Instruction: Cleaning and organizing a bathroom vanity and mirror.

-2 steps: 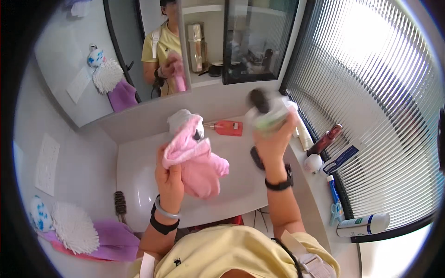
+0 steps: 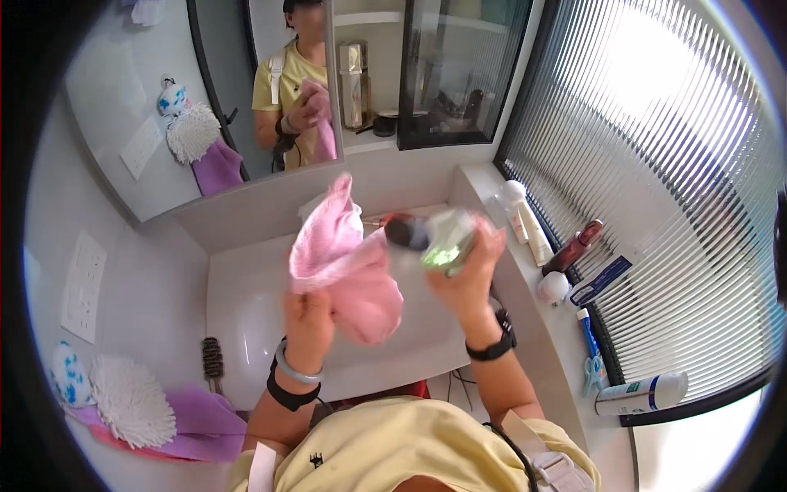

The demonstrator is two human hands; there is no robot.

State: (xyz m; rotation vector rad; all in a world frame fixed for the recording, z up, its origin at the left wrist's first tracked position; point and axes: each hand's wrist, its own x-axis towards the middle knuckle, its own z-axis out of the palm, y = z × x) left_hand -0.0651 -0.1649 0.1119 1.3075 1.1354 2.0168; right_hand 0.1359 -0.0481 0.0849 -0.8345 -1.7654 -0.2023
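Note:
My left hand [image 2: 310,324] is closed around a pink cloth [image 2: 361,295], held up in front of me and bunched into folds. My right hand [image 2: 469,283] grips a clear bottle [image 2: 449,238] with green at its lower part. The bottle is tilted, and its black cap [image 2: 407,233] points left, close beside the cloth; motion blur hides whether they touch. Behind the cloth a white rounded thing is mostly covered. Of a red bottle lying further back, only a sliver shows past the black cap.
Below my hands is a white basin counter [image 2: 254,287], with a round hairbrush [image 2: 212,361] at its left. Along the right ledge lie tubes [image 2: 534,236], a dark red bottle [image 2: 574,246], light blue scissors [image 2: 593,375] and a white bottle [image 2: 643,395]. Purple towels [image 2: 205,426] hang at lower left.
My right hand has brought the bottle left and down, with its cap swinging over toward the cloth. The cloth has risen slightly and opened out in my left hand.

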